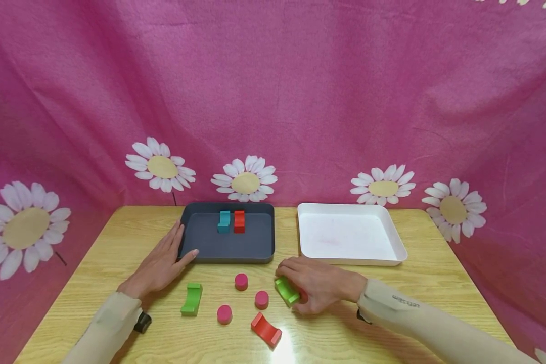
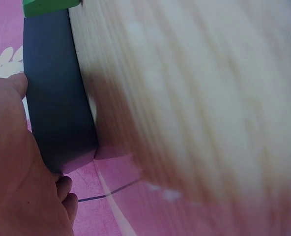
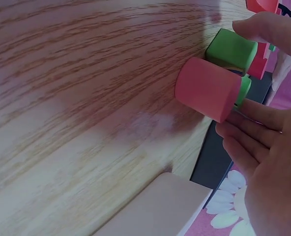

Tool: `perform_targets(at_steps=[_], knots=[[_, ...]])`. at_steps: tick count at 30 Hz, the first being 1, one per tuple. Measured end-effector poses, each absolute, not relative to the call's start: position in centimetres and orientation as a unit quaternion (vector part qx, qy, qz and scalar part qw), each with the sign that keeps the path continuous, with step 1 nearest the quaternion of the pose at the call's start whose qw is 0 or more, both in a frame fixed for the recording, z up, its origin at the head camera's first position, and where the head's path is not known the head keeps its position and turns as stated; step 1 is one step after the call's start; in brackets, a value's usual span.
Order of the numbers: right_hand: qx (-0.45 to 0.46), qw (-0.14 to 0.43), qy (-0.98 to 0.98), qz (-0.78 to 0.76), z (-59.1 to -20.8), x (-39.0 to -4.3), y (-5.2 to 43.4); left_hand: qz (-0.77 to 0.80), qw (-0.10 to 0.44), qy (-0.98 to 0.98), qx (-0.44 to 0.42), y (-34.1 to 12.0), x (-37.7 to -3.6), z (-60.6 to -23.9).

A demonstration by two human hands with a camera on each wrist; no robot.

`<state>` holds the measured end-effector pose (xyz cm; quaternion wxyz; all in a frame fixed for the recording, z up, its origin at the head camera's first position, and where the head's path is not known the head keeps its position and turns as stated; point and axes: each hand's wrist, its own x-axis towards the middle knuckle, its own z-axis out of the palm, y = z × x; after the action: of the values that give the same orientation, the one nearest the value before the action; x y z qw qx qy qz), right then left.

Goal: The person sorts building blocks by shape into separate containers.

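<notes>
On the wooden bench [image 1: 118,242] the right hand [image 1: 316,289] has its fingers curled round a green arch block [image 1: 286,291], pinching it low over the bench just in front of the dark tray [image 1: 200,237]; in the right wrist view a pink cylinder [image 3: 207,88] lies right beside that block. The left hand [image 1: 161,265] lies flat with fingers straight, resting against the dark tray's left wall and near corner. Judging by how things lie, the sorting looks well short of half done: only a teal block [image 1: 224,221] and a red block [image 1: 239,221] stand in the dark tray, and the white tray [image 1: 393,237] holds nothing. Still loose on the bench are another green arch [image 1: 191,299], a red arch [image 1: 266,329] and three pink cylinders [image 1: 241,281].
</notes>
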<state>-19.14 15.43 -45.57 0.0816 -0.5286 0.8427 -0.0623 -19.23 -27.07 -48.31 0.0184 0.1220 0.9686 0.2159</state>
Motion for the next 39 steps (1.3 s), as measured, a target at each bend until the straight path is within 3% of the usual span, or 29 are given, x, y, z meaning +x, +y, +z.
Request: perform_targets(at_steps=[39], knots=[[-0.532, 0.095, 0.838, -0.070, -45.99, -19.16, 15.04, 0.216, 0.022, 0.969, 0.121, -26.89, -19.07, -48.16]])
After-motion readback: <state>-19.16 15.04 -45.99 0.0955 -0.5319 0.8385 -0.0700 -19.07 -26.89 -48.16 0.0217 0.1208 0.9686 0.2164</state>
